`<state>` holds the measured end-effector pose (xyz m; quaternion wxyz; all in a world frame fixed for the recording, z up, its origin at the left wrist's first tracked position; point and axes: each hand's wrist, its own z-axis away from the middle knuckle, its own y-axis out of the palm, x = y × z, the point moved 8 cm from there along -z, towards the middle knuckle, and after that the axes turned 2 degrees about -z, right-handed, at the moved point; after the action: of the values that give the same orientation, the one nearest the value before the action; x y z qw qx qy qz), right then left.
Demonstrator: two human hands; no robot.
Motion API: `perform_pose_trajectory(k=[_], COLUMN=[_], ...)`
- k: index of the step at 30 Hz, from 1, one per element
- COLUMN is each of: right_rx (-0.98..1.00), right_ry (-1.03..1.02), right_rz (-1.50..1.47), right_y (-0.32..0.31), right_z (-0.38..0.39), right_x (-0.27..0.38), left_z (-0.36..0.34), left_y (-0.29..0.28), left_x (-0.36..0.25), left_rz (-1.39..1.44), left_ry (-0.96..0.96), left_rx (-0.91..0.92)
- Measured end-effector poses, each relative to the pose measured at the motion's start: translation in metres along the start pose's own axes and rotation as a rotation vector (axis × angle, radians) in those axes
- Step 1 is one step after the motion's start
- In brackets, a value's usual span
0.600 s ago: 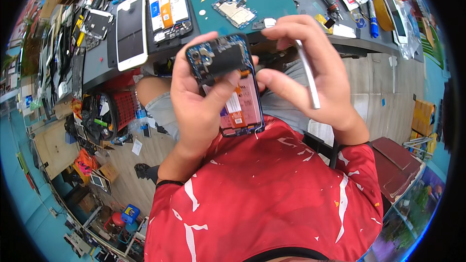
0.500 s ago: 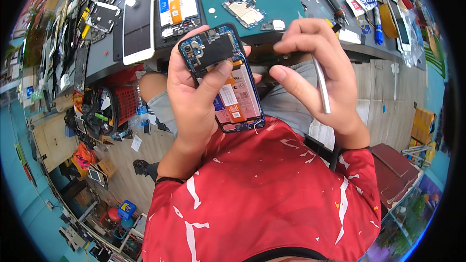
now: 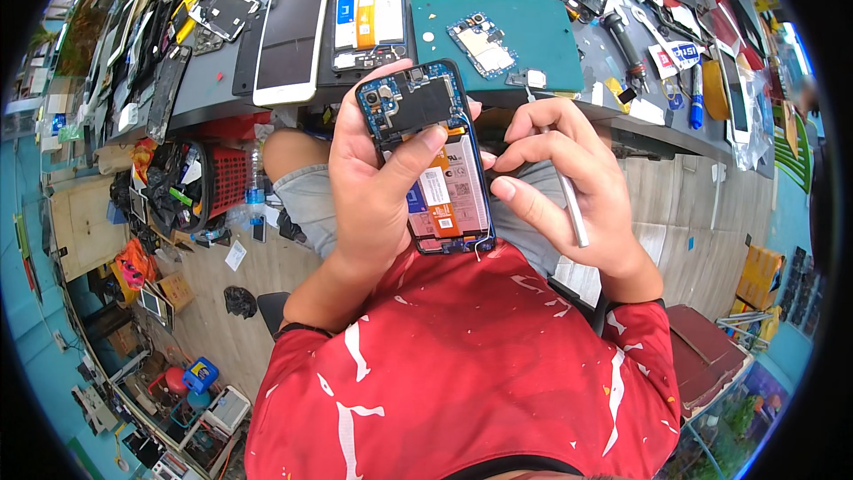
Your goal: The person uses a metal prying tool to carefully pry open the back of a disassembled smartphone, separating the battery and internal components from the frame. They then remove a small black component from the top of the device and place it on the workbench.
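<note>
Left fingers (image 3: 414, 156) grip an opened phone (image 3: 459, 191); a red basket (image 3: 229, 180) holds black plastic (image 3: 165, 180).

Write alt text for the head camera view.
The left hand holds an opened phone, battery and circuitry exposed; the right hand holds a slim silver tool beside it. Beyond, a loose circuit board lies on a green mat.

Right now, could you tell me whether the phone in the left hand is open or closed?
Open: the phone shows its blue circuit board and orange ribbon uncovered.

The left hand (image 3: 375, 182) grips, thumb outstretched, while the right hand (image 3: 593, 185) curls loosely.
</note>
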<state>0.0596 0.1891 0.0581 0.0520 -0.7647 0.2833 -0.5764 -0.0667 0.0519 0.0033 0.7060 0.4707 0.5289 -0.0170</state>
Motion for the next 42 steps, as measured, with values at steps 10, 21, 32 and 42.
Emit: perform_pose_trajectory(k=[10, 21, 32, 42], right_rx=[0.048, 0.086, 0.167, 0.212], right_ry=[0.039, 0.093, 0.13, 0.105], right_rz=[-0.098, -0.17, -0.259, -0.223], right_y=[0.001, 0.005, 0.007, 0.01], right_z=[0.002, 0.007, 0.007, 0.008], right_x=[0.001, -0.007, -0.011, -0.01], left_z=[-0.001, -0.004, -0.005, -0.009], left_y=[0.004, 0.004, 0.003, 0.004], left_x=[-0.007, -0.009, -0.013, -0.017], left_rz=[-0.056, -0.102, -0.157, -0.167], left_ry=[0.033, 0.045, 0.054, 0.022], left_rx=[-0.098, -0.08, -0.08, -0.068])
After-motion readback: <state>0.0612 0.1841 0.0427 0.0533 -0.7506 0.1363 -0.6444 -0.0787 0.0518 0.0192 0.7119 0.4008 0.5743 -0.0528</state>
